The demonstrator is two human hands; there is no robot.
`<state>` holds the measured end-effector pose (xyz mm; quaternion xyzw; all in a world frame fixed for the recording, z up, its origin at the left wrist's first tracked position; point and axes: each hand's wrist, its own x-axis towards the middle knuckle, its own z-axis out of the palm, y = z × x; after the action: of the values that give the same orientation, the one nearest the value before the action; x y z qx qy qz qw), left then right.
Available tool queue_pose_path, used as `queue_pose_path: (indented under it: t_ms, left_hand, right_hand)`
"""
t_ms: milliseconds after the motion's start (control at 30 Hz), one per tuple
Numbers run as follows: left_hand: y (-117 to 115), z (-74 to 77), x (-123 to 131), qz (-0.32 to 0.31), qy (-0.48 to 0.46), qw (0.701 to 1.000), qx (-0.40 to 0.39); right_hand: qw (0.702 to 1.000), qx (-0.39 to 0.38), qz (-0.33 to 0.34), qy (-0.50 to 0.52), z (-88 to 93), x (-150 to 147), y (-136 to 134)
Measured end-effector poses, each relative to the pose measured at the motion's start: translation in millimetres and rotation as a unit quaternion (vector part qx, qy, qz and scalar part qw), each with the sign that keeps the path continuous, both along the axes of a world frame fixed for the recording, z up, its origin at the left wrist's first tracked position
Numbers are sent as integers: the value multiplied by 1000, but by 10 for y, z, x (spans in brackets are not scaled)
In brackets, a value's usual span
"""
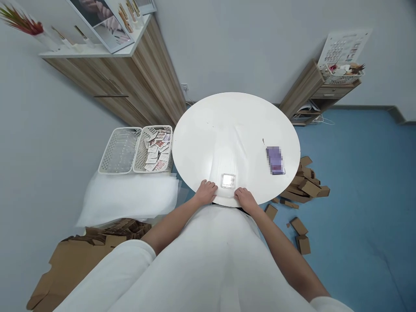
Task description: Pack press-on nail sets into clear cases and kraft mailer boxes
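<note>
1. Cardboard boxes (310,188) litter the floor (357,190) beside the round white table (191,151), which bears a blurred purple item (274,159).
2. Translucent, creased sheet (224,149) lies under a small clear case (228,181) near the table's front edge.
3. Perforated basket (139,152) at left holds printed packets (157,149); the adjoining basket (103,162), clear plastic pieces (121,149).
4. Left hand (206,192) and right hand (246,199) flank the case, fingers bent at the sheet; whether pinching, I cannot tell.

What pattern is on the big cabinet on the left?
The cabinet has streaky brown wood grain, seen best in the head view.
</note>
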<state>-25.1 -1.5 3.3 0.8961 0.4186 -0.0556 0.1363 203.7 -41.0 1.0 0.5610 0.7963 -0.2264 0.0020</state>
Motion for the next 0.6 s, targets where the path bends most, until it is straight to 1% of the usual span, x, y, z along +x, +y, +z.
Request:
queue_pose_path:
  t_ms: [67, 233, 333, 400, 467, 533, 600]
  left_hand:
    - [-16, -19, -67, -18, 3, 1000, 1]
    - [-27, -31, -152, -42, -38, 998, -12]
    - [15, -8, -178, -36, -78, 995, -41]
    - [64, 10, -192, -12, -110, 991, -73]
    - [126, 23, -200, 31, -141, 983, -110]
    - [192, 30, -193, 94, -160, 973, -137]
    - [255, 28, -172, 161, -150, 964, -150]
  right_hand:
    - [1000, -1, -4, 16, 25, -16, -97]
    - [998, 41, -21, 34, 47, 13, -243]
    - [998, 7, -49, 46, 80, 58, -221]
    - [992, -28, -90, 78, 109, 84, -158]
    - [982, -54, -144, 113, 126, 106, -66]
    - [969, -70, -198, 134, 121, 124, 44]
    - [959, -85, -236, 134, 96, 133, 158]
